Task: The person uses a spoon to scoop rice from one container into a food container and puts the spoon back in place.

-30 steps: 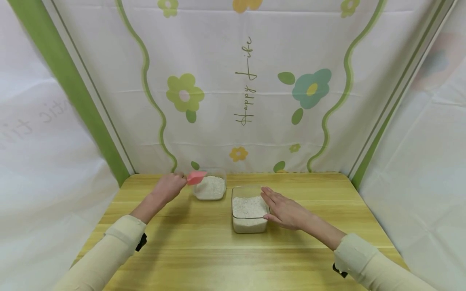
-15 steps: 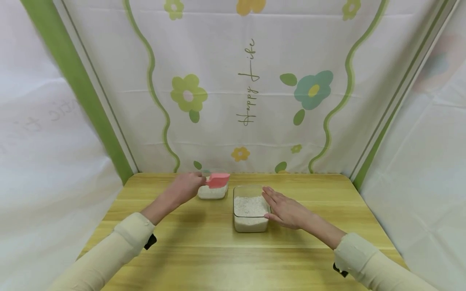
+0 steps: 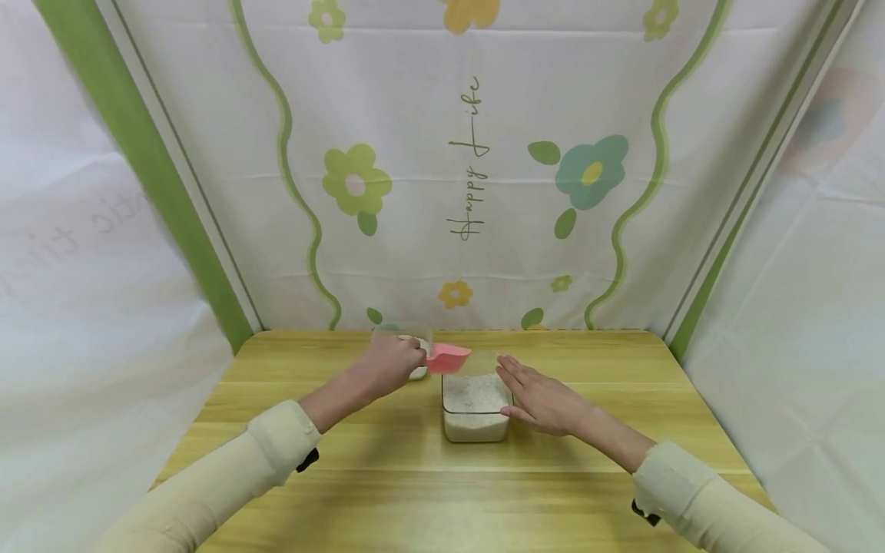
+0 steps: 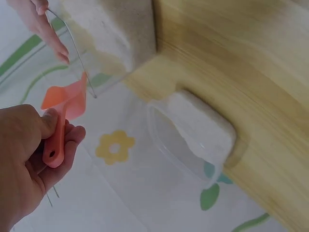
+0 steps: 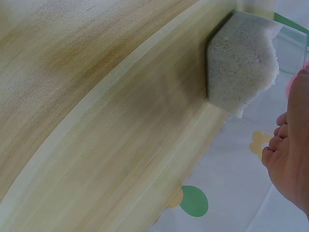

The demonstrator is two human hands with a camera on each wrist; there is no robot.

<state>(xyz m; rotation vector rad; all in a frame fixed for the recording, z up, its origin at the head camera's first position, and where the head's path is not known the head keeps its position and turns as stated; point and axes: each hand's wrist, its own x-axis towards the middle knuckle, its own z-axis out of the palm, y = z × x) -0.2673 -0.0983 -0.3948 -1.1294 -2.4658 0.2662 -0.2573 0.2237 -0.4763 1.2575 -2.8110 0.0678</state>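
My left hand (image 3: 389,364) grips the handle of a pink scoop (image 3: 449,359), thumb on top in the left wrist view. The scoop's bowl (image 4: 72,99) is above the table at the rim of a square glass container (image 3: 475,428). That container holds white grains that look like rice (image 5: 244,60). What lies inside the scoop is hidden. My right hand (image 3: 546,402), fingers straight, rests against the container's right side. Behind my left hand, partly covered by it, stands a smaller clear plastic container (image 4: 205,123) with white contents.
The containers stand on a wooden table (image 3: 346,491), toward its far edge. A white curtain (image 3: 401,253) with printed flowers hangs right behind that edge. More white curtain (image 3: 816,307) closes off the sides.
My left hand has carried the scoop rightward, from over the smaller plastic container to the rim of the glass container. My right hand has stayed at the glass container's side.
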